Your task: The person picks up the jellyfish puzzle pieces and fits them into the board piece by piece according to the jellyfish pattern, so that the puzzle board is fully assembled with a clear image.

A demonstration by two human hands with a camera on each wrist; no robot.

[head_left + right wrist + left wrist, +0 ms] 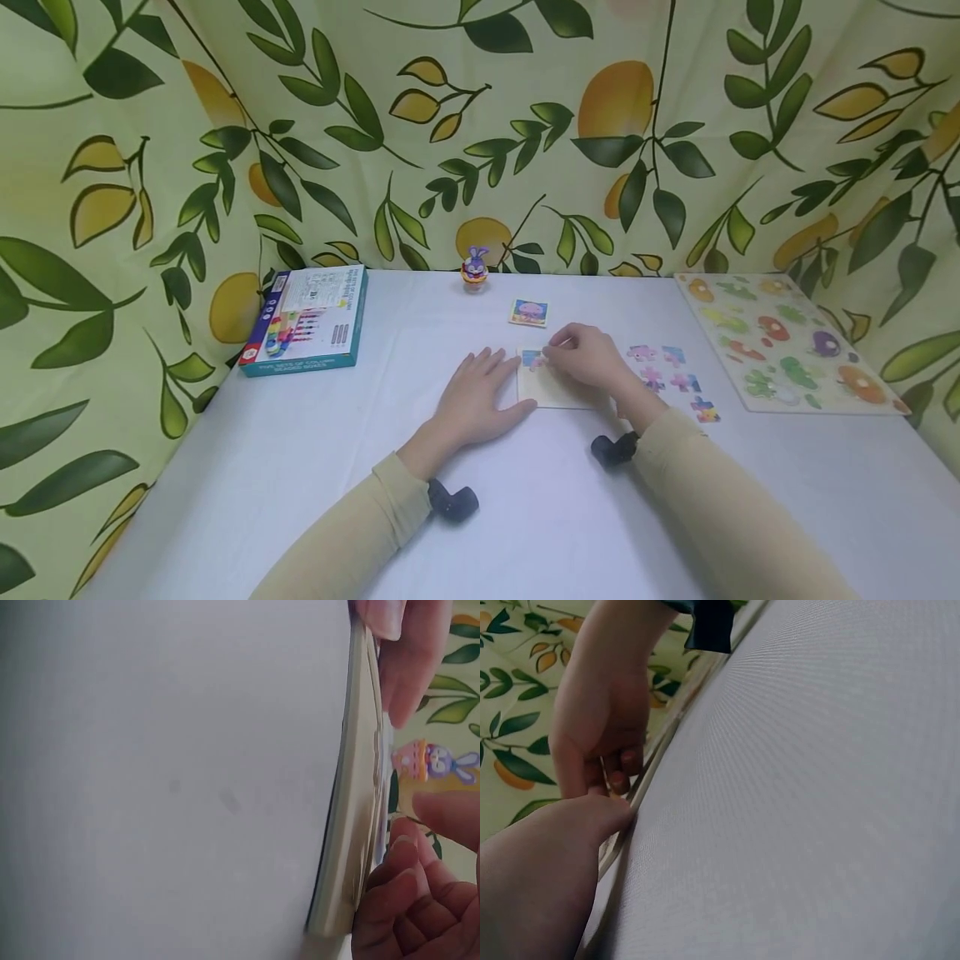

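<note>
A small pale puzzle board [555, 393] lies flat on the table, with blue and pink puzzle pieces [532, 360] at its upper left corner. My right hand [588, 357] bends over the board and pinches a puzzle piece at that corner; its fingers hide most of it. In the right wrist view, the curled fingers [401, 881] are close to the board's edge [349, 795]. My left hand [476, 400] lies spread on the table, its fingers and thumb touching the board's left side. Several loose puzzle pieces [652, 379] lie to the right of my right hand.
A small picture card [529, 312] lies behind the board, and a purple rabbit figure [474, 268] stands farther back. A boxed bead set [306, 321] lies at the back left. On the right is a large vegetable picture board [787, 342]. A leaf-patterned curtain [450, 125] hangs behind.
</note>
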